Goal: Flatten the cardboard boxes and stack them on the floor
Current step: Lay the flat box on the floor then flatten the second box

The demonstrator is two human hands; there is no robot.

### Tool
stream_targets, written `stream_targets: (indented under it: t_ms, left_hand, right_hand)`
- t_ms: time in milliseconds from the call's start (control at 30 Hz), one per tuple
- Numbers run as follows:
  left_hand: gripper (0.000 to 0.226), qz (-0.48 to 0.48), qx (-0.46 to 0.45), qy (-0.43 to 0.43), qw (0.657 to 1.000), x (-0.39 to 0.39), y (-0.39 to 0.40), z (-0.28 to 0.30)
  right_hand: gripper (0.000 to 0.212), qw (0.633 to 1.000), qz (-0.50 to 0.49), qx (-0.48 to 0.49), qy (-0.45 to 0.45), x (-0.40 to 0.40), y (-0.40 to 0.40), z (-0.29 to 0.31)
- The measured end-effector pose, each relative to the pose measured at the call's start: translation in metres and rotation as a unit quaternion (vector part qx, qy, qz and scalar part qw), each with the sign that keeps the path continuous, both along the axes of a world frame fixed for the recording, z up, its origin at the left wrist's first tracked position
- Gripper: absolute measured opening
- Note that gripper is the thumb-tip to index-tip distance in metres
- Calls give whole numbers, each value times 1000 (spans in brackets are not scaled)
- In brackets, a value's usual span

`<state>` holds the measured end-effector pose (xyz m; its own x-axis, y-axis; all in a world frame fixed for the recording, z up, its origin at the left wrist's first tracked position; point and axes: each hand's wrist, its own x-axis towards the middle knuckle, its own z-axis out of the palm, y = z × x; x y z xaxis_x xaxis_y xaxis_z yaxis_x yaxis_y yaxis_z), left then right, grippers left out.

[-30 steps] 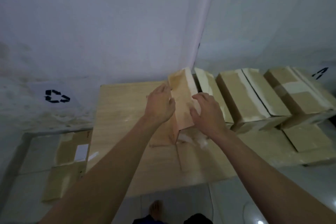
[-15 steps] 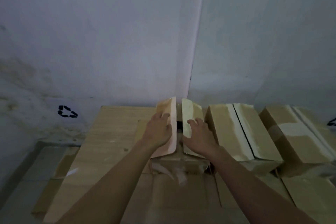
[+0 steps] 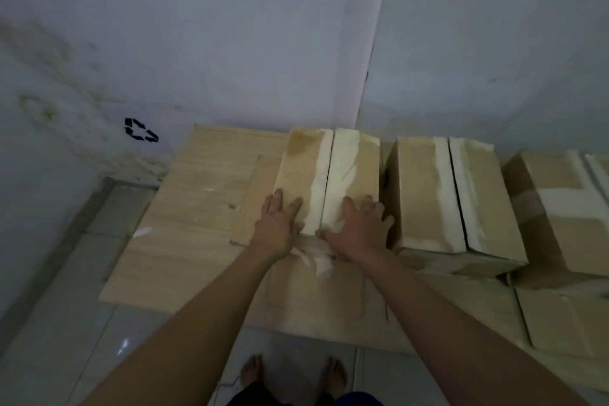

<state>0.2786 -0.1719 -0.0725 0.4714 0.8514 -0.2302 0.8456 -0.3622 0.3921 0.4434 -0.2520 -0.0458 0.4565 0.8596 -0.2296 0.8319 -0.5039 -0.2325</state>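
While both flaps lie closed, the left hand (image 3: 278, 227) and right hand (image 3: 357, 231) press flat, fingers spread, on the box (image 3: 329, 175).

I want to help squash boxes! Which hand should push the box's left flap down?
Probably the left hand: it already rests flat on the left flap, while the right hand lies across the seam on the right flap.
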Motion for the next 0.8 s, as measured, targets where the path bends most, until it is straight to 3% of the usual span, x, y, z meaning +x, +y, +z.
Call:
stream_targets:
  t_ms: [233, 467, 700, 800]
  left_hand:
    - [56, 4, 14, -5, 1000, -31, 8, 2]
    - [57, 14, 6, 23, 1000, -62, 25, 12]
    - [51, -86, 133, 148, 976, -72, 29, 13]
    - [58, -146, 141, 126, 971, -73, 27, -2]
  right_hand:
    - [75, 999, -2, 19, 33, -24, 18, -4]
    - [76, 999, -10, 39, 31, -68, 39, -15]
    - [77, 999, -32, 27, 19, -88, 47, -11]
    - [79, 1000, -16, 25, -9, -83, 44, -10]
